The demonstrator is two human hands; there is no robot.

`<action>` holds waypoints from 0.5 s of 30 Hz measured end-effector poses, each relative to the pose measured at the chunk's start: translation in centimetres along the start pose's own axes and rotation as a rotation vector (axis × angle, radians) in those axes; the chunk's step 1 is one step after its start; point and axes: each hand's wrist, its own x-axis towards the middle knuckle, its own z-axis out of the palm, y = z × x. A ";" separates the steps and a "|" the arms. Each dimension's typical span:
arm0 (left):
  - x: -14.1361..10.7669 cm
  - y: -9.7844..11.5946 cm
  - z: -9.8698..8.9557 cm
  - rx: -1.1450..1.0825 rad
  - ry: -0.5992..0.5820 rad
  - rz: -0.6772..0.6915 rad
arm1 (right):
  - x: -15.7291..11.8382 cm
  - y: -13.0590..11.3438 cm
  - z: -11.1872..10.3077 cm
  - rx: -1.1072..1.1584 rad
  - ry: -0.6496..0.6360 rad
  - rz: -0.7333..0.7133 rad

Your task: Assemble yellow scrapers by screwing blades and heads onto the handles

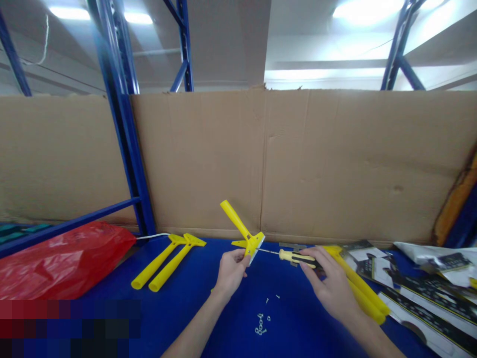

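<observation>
- Yellow plastic scraper-shaped tool with a round handle and flared head (250,244): held up above the blue tabletop (164,318), handle slanting up to the left
- Left hand (231,273): thumb and fingers pinching the head's lower end
- Right hand (330,283): fingers wrapped round a cream-and-black-handled screwdriver (292,256), tip at the head; from where I stand, seating cannot be confirmed
- Handling, in my judgement: light, stiff, somewhat slippery; grip the head firmly, clear of the pale straight strip (261,242)
- Small silvery metal fasteners (261,326) lie nearby

Holds yellow scraper (252,243) in left grip (231,274) and, from its three o'clock, screwdriver (295,257) in right grip (332,286), above small fasteners (260,326) at six o'clock.
</observation>
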 end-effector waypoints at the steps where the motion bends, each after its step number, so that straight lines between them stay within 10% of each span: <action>1: -0.1 0.0 0.0 0.002 -0.001 0.000 | 0.0 -0.1 0.0 0.004 0.005 -0.010; 15: 0.0 -0.8 0.1 0.056 -0.042 0.019 | -0.7 -0.2 0.6 0.023 -0.039 -0.100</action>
